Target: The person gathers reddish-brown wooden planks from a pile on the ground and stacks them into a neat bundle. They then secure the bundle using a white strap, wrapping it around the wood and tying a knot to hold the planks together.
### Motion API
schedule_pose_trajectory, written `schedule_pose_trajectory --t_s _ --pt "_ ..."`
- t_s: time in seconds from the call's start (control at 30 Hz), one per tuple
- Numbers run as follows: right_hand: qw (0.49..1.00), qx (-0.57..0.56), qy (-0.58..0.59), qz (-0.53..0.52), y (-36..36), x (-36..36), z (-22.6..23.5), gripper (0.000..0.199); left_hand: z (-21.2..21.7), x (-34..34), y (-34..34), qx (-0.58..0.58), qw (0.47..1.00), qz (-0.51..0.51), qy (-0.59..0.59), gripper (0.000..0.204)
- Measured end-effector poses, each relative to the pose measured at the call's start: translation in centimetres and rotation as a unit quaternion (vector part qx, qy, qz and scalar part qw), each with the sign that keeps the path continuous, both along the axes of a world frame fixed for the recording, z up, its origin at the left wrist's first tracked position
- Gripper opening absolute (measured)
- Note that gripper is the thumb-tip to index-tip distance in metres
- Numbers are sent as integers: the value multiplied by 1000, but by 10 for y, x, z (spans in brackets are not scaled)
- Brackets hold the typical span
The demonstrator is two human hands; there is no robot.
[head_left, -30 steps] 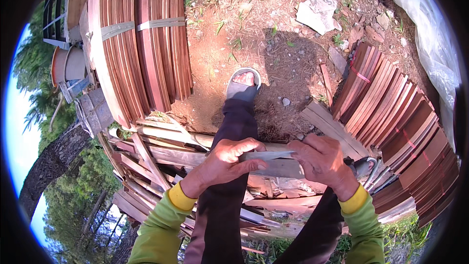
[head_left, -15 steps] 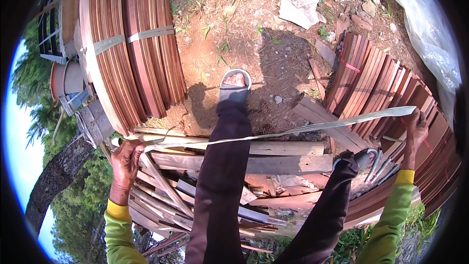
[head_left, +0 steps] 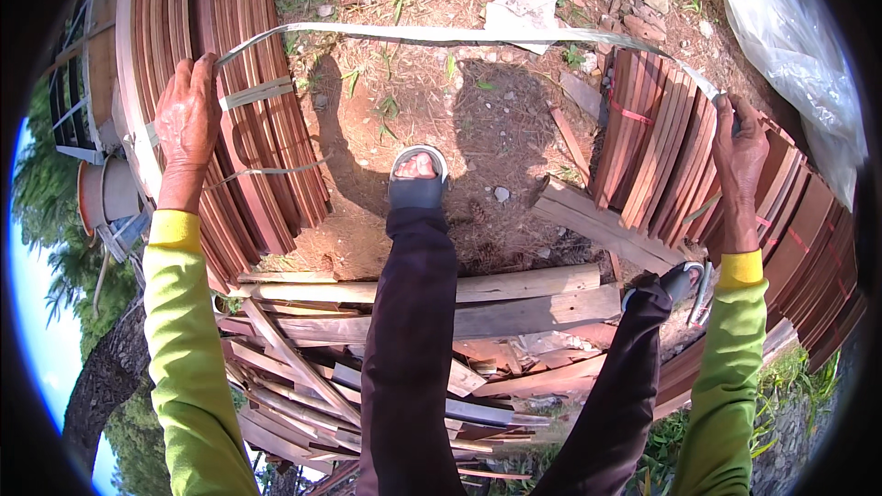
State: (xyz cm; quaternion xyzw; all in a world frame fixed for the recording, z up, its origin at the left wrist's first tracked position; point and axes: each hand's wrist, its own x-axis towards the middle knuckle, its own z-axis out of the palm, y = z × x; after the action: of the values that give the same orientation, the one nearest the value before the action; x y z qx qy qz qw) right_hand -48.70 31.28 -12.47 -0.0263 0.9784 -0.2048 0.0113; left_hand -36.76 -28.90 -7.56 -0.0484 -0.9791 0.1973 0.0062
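A pale, flat strap (head_left: 413,31) is held between my two hands and bows away from me in a long arc. My left hand (head_left: 188,119), fingers closed on one end, is over the tall stack of reddish-brown wooden slats (head_left: 248,9) at left. A thin loose tail (head_left: 266,171) trails across those slats below that hand. Another pale band (head_left: 257,93) lies around this stack. At right, my right hand (head_left: 740,142) pinches the other end of the strap above a row of slat bundles (head_left: 675,147), one with a red tie (head_left: 631,115).
Loose planks and offcuts (head_left: 533,317) lie across the near ground around my legs. One sandalled foot (head_left: 418,174) stands on the dirt, the other (head_left: 680,283) beside the right bundles. Clear plastic sheeting (head_left: 781,28) drapes at far right; a torn pale sheet (head_left: 524,14) lies ahead.
Both hands have moved up and forward, away from my body. The strap went from nearly straight in front of my legs to a wide arc farther out. The view has shifted slightly.
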Motion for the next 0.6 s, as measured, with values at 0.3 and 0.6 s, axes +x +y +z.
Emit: schedule_pose_trajectory --t_s 0.3,0.6 --pt "996 -60 -61 -15 -1 11 -30 28 -61 -9 -8 -34 992 96 -81 32" --pt "981 128 -37 140 -18 -7 -1 28 -84 8 -9 -57 989 97 -99 42"
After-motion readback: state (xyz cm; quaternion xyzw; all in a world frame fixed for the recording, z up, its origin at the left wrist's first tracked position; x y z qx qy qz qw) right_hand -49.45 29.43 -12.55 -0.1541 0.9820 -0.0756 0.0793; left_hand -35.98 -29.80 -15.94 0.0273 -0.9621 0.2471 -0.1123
